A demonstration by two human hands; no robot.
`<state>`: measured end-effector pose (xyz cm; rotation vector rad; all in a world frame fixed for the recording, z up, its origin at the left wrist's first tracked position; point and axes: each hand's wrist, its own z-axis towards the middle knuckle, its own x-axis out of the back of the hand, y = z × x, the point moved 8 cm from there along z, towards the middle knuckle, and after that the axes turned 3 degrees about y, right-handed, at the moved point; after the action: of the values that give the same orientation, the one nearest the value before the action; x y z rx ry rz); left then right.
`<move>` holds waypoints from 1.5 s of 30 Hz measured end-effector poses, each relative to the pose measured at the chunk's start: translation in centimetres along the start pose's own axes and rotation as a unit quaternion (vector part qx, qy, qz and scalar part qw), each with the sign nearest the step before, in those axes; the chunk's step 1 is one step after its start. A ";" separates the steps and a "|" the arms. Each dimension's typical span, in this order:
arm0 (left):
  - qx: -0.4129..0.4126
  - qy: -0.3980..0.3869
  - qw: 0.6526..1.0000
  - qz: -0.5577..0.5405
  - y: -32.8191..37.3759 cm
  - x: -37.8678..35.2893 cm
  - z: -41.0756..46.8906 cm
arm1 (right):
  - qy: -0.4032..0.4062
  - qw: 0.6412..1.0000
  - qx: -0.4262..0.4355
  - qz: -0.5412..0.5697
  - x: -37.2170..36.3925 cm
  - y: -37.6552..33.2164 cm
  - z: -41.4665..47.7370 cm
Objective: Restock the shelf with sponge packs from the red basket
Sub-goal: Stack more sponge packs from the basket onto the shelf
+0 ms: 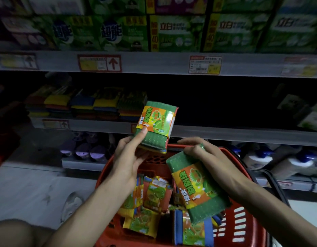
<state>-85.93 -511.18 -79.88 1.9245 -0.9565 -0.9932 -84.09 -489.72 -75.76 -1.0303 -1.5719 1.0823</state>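
While the fingers [140, 135] of the left hand [129, 157] pinch the near end of the raised sponge pack [156, 124], its long axis points up and away, toward the shelf [225, 134]. The right hand [204, 154] grips the far end of a second sponge pack [196, 186], tilted above the red basket [243, 216]. The left hand is nearer the shelf. A dark gap lies right of the stacked sponges [86, 106], beyond the raised pack.
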 end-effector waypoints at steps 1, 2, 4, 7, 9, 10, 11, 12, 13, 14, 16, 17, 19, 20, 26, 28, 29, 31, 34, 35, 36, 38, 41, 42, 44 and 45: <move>-0.004 -0.003 1.000 -0.004 0.2 -0.2 -0.1 | 0.001 1.000 0.009 0.007 -0.2 -0.3 0.0; -0.009 -0.007 1.000 -0.006 0.3 -0.5 -0.3 | 0.005 1.000 0.017 0.015 -0.4 -0.7 -0.1; -0.015 -0.012 1.000 -0.010 0.4 -0.9 -0.5 | 0.012 0.999 0.034 0.021 -0.7 -1.1 -0.1; -0.013 -0.005 1.000 -0.021 0.6 -1.2 -0.6 | 0.016 0.998 0.057 0.001 -1.3 -1.7 -0.2; -0.022 0.003 0.999 -0.024 0.8 -1.2 -0.6 | 0.026 0.997 0.069 -0.012 -1.5 -1.9 -0.3; -0.028 0.007 0.999 -0.024 0.9 -1.2 -0.5 | 0.035 0.996 0.077 -0.017 -1.4 -2.0 -0.3; -0.034 0.012 0.999 -0.023 1.0 -1.2 -0.5 | 0.043 0.995 0.086 -0.022 -1.4 -2.0 -0.3; -0.038 0.018 0.999 -0.024 1.1 -1.1 -0.5 | 0.047 0.994 0.092 -0.023 -1.4 -2.1 -0.3; -0.036 0.023 0.999 -0.028 1.1 -1.1 -0.5 | 0.046 0.994 0.094 -0.015 -1.4 -2.2 -0.4; -0.031 0.023 0.999 -0.038 1.1 -1.0 -0.5 | 0.038 0.995 0.095 -0.001 -1.6 -2.3 -0.5; -0.016 0.010 0.998 -0.057 1.1 -1.2 -0.6 | 0.021 0.995 0.094 0.012 -2.0 -2.4 -0.6; -0.012 0.002 0.998 -0.056 1.1 -1.4 -0.6 | 0.018 0.996 0.091 0.010 -2.1 -2.2 -0.5; -0.014 -0.002 0.999 -0.040 1.0 -1.4 -0.6 | 0.021 0.996 0.083 0.010 -2.2 -1.8 -0.5; -0.017 0.002 0.999 -0.033 1.0 -1.4 -0.6 | 0.024 0.996 0.080 0.006 -2.3 -1.6 -0.5; -0.042 0.009 0.999 0.029 0.7 -1.9 -0.8 | 0.043 0.995 0.081 0.039 -2.0 -1.5 -0.7; -0.059 0.017 0.997 0.054 0.6 -2.1 -0.6 | 0.045 0.994 0.079 0.065 -1.8 -1.7 -0.6; -0.068 0.020 0.995 0.067 0.6 -2.2 -0.4 | 0.045 0.993 0.076 0.080 -1.8 -1.7 -0.5; -0.084 0.017 0.992 0.093 0.8 -2.6 0.1 | 0.042 0.992 0.065 0.102 -1.7 -1.5 -0.2; -0.102 0.006 0.985 0.136 1.0 -3.2 0.6 | 0.040 0.990 0.053 0.125 -1.5 -1.1 0.5; -0.108 0.002 0.983 0.145 1.2 -3.4 0.8 | 0.040 0.989 0.052 0.134 -1.5 -1.0 0.7; -0.114 -0.002 0.982 0.153 1.3 -3.6 1.0 | 0.041 0.988 0.051 0.142 -1.4 -0.9 1.1; -0.126 -0.005 0.976 0.176 1.7 -3.9 1.6 | 0.041 0.986 0.046 0.153 -1.4 -0.7 1.7; -0.139 0.000 0.968 0.211 2.4 -4.1 2.7 | 0.037 0.984 0.045 0.168 -1.6 -0.6 2.7; -0.145 0.002 0.964 0.224 2.6 -4.1 3.0 | 0.034 0.984 0.045 0.171 -1.7 -0.7 3.0; -0.153 0.002 0.957 0.246 3.2 -4.3 3.6 | 0.033 0.982 0.046 0.179 -2.0 -0.8 3.6; -0.156 0.000 0.955 0.252 3.6 -4.5 3.9 | 0.037 0.982 0.045 0.180 -2.1 -0.8 3.9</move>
<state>-92.13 -509.99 -77.07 1.3238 -1.1395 -0.7826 -87.56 -492.63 -76.12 -1.3098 -1.2932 1.3297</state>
